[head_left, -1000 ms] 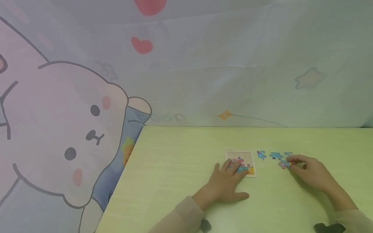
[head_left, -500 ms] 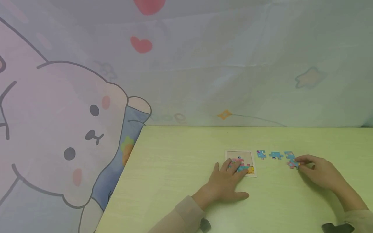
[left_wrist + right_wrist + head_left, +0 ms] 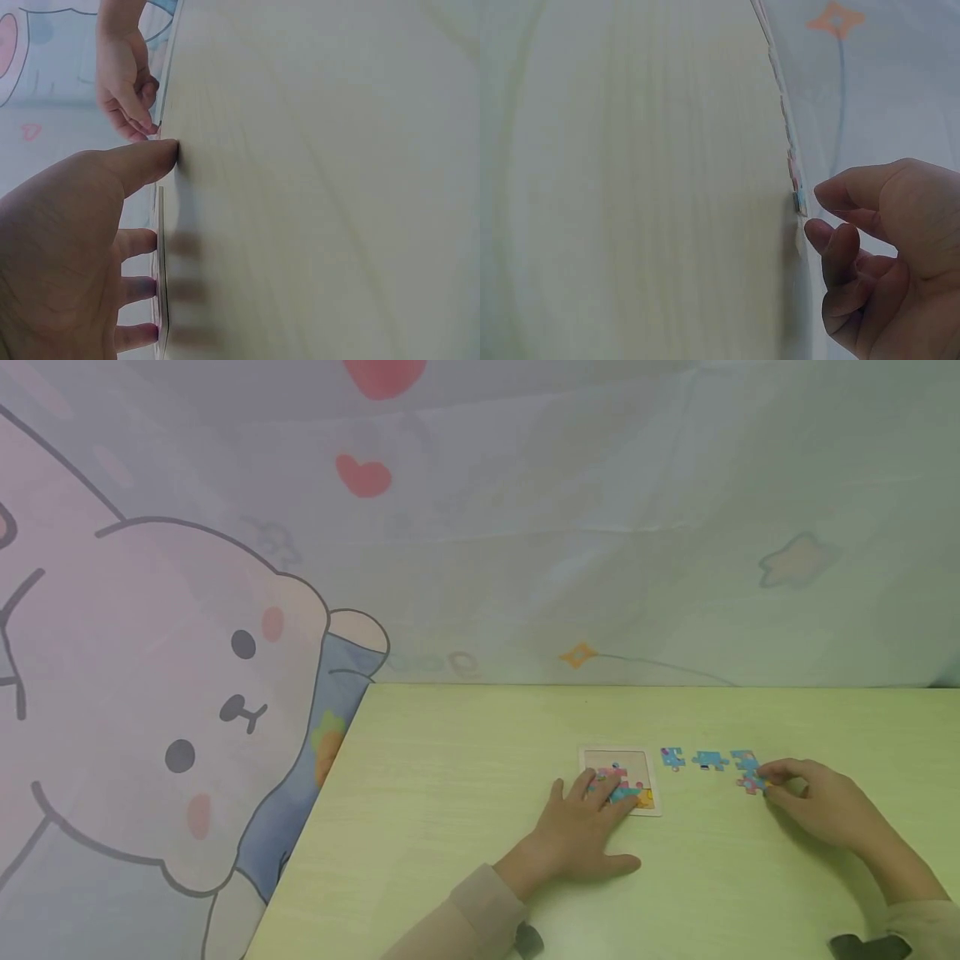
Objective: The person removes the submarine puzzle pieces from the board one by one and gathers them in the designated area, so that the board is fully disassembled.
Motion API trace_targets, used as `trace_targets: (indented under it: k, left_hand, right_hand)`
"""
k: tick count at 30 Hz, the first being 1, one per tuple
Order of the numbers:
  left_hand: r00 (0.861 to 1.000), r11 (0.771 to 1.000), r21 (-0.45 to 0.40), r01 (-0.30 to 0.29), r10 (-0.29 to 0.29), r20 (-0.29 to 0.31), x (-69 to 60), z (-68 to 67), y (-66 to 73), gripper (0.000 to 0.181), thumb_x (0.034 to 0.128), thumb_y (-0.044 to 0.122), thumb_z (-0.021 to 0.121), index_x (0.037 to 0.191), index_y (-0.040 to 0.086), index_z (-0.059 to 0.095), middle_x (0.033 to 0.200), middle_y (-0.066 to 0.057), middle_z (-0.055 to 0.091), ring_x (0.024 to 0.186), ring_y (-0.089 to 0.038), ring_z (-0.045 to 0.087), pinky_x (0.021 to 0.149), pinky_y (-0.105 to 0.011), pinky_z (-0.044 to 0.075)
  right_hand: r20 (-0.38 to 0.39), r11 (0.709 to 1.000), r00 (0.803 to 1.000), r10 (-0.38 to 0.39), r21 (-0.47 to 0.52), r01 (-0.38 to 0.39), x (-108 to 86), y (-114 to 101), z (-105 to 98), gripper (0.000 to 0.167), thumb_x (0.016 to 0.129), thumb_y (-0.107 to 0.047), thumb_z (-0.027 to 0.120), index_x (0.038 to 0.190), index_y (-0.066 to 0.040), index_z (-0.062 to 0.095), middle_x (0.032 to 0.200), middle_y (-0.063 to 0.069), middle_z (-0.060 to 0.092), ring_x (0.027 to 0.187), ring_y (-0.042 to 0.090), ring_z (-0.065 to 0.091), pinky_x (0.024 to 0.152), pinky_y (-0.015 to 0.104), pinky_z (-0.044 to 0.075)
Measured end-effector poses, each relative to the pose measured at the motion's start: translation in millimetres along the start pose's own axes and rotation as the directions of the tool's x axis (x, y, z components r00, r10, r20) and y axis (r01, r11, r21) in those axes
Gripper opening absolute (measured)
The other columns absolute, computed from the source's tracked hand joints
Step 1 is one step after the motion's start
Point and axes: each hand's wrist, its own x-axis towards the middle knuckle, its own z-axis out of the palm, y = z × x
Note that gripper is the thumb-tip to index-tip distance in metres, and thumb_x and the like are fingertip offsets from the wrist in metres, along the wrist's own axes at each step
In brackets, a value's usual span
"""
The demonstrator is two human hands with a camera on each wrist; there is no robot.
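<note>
My left hand (image 3: pixel 581 837) lies with spread, straight fingers over a small framed puzzle board (image 3: pixel 657 777), fingertips resting on the pink, teal and yellow pieces in its lower part. The thumb touches the table beside it. To the right, my right hand (image 3: pixel 823 806) pinches a pink and blue puzzle piece (image 3: pixel 749 784) by its right side, thumb and forefinger at the edge. That piece lies at table level, just below a blue puzzle piece (image 3: pixel 745 759); whether they interlock is hard to tell. The right wrist view shows the pieces only edge-on.
Two more loose pieces, a blue puzzle piece (image 3: pixel 709 761) and a smaller puzzle piece (image 3: pixel 672 758), lie in a row between the board and my right hand. The pale green table (image 3: pixel 450 777) meets a printed cloth backdrop (image 3: pixel 525 568) behind.
My right hand has slid the pink and blue piece to the right, away from the board, uncovering the blue piece above it. It barely moves in the last half second. My left hand stays put.
</note>
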Motion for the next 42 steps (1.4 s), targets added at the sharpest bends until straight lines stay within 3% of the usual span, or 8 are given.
trace_targets:
  k: [11, 18, 22, 25, 32, 37, 39, 42]
  left_hand:
    - [1.000, 1.000, 0.015, 0.002, -0.002, -0.011, 0.8, 3.7, -1.1, 0.083, 0.0949, 0.081, 0.037, 0.165, 0.039, 0.024, 0.174, 0.006, 0.011, 0.157, -0.028, 0.017, 0.115, -0.061, 0.032]
    - [1.000, 1.000, -0.023, -0.005, 0.005, -0.020, -1.5, 3.5, -6.0, 0.084, 0.0953, 0.080, 0.039, 0.166, 0.038, 0.022, 0.174, 0.005, 0.010, 0.157, -0.026, 0.017, 0.116, -0.060, 0.031]
    - [1.000, 0.998, -0.058, 0.001, -0.002, -0.024, -4.8, -0.1, -11.0, 0.084, 0.0950, 0.079, 0.042, 0.166, 0.038, 0.022, 0.173, 0.004, 0.013, 0.156, -0.025, 0.018, 0.117, -0.060, 0.030]
    - [1.000, 0.997, -0.078, 0.005, -0.006, -0.016, -6.9, -1.2, -12.9, 0.085, 0.0951, 0.079, 0.042, 0.166, 0.038, 0.021, 0.173, 0.003, 0.014, 0.157, -0.025, 0.017, 0.117, -0.061, 0.029]
    - [1.000, 0.997, -0.073, 0.007, -0.008, -0.008, -9.7, 3.2, -16.0, 0.083, 0.0952, 0.080, 0.040, 0.166, 0.038, 0.024, 0.174, 0.000, 0.012, 0.157, -0.028, 0.018, 0.116, -0.061, 0.030]
    - [1.000, 0.998, -0.070, 0.006, -0.006, 0.003, -8.8, 6.4, -16.7, 0.083, 0.0957, 0.079, 0.039, 0.166, 0.039, 0.023, 0.174, 0.000, 0.009, 0.158, -0.028, 0.015, 0.117, -0.062, 0.029]
    - [1.000, 0.998, -0.064, 0.008, -0.008, 0.007, -8.5, 7.4, -16.9, 0.083, 0.0956, 0.080, 0.039, 0.166, 0.039, 0.023, 0.174, 0.001, 0.008, 0.158, -0.027, 0.014, 0.117, -0.061, 0.028]
    - [1.000, 0.998, -0.063, 0.011, -0.010, 0.014, -7.9, 8.8, -16.7, 0.083, 0.0956, 0.080, 0.039, 0.166, 0.039, 0.022, 0.174, 0.002, 0.007, 0.158, -0.027, 0.012, 0.118, -0.061, 0.028]
  right_hand:
    - [-0.032, 0.994, 0.999, -0.009, 0.105, 0.013, 3.9, -17, 7, 0.032, 0.103, -0.027, 0.066, 0.127, -0.006, 0.069, 0.117, 0.012, 0.067, 0.059, 0.011, 0.049, 0.053, 0.030, 0.042]
    - [-0.007, 0.987, 0.997, -0.074, 0.140, 0.075, 17.6, -42, 25, 0.030, 0.103, -0.025, 0.067, 0.126, -0.007, 0.070, 0.117, 0.011, 0.069, 0.075, 0.014, 0.058, 0.060, 0.030, 0.049]
    - [0.004, 0.977, 0.994, -0.107, 0.188, 0.104, 26.6, -56, 37, 0.030, 0.102, -0.024, 0.068, 0.127, -0.008, 0.070, 0.117, 0.009, 0.068, 0.060, 0.010, 0.051, 0.050, 0.028, 0.046]
    - [0.010, 0.972, 0.992, -0.124, 0.204, 0.119, 33.9, -67, 45, 0.030, 0.102, -0.026, 0.069, 0.127, -0.008, 0.070, 0.118, 0.009, 0.068, 0.058, 0.009, 0.050, 0.050, 0.027, 0.045]
    - [0.061, 0.971, 0.990, -0.125, 0.212, 0.110, 53.6, -93, 63, 0.039, 0.100, -0.032, 0.071, 0.131, -0.008, 0.069, 0.126, 0.010, 0.068, 0.074, 0.014, 0.056, 0.069, 0.034, 0.050]
    - [0.069, 0.974, 0.989, -0.132, 0.193, 0.116, 64.1, -104, 73, 0.039, 0.099, -0.030, 0.072, 0.131, -0.008, 0.069, 0.130, 0.011, 0.068, 0.108, 0.031, 0.064, 0.094, 0.055, 0.050]
    - [0.073, 0.973, 0.988, -0.137, 0.198, 0.120, 66.9, -107, 76, 0.038, 0.099, -0.028, 0.072, 0.131, -0.007, 0.069, 0.130, 0.012, 0.069, 0.122, 0.037, 0.061, 0.100, 0.061, 0.047]
    - [0.086, 0.973, 0.988, -0.127, 0.204, 0.108, 70.2, -110, 80, 0.037, 0.099, -0.025, 0.072, 0.130, -0.005, 0.069, 0.128, 0.012, 0.069, 0.123, 0.039, 0.060, 0.100, 0.062, 0.047]
